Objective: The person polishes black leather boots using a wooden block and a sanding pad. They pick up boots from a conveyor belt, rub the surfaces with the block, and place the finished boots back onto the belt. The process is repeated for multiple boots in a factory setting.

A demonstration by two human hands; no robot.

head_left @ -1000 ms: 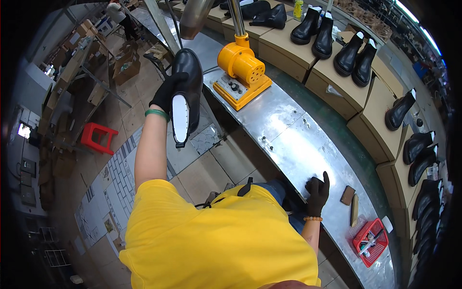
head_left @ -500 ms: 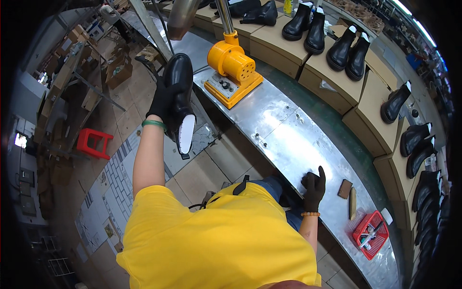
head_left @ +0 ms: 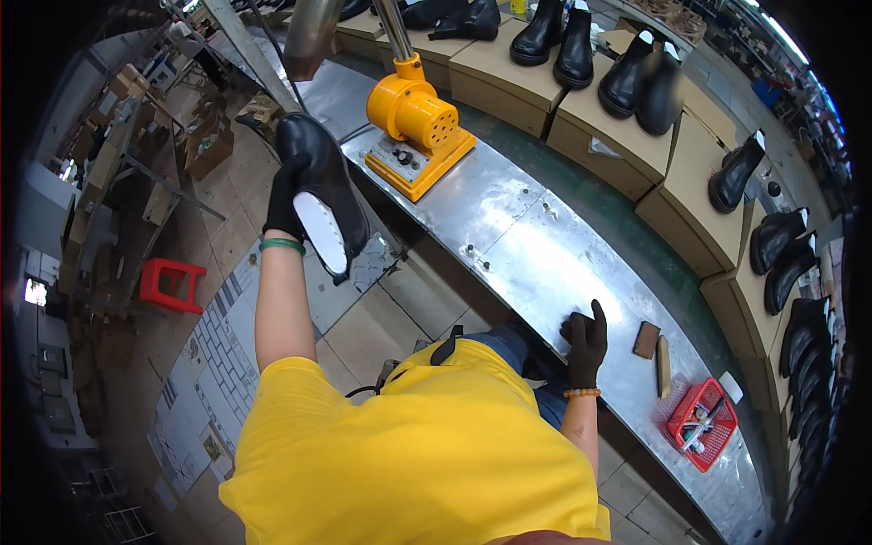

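My left hand (head_left: pixel 287 195), in a black glove, grips a black ankle boot (head_left: pixel 331 186) around its shaft. The boot's toe points away and its white-lined opening faces back toward me. It hangs left of the metal bench (head_left: pixel 536 245), below the metal nozzle (head_left: pixel 309 41) and beside the yellow blower stand (head_left: pixel 416 127). My right hand (head_left: pixel 585 348), in a dark glove, is at the bench's near edge. One finger points up; the others curl around a dark lump that I cannot make out.
A brown block (head_left: pixel 646 340), a tan bar (head_left: pixel 663 367) and a red basket (head_left: pixel 705 425) of small items lie right of my right hand. Black boots (head_left: pixel 574 50) stand on cardboard boxes (head_left: pixel 599 150) behind the bench. A red stool (head_left: pixel 172 285) stands on the floor at left.
The boot in my left hand has turned, its toe swinging left and its opening now facing me more. The view has shifted slightly; my right hand stays by the bench edge.
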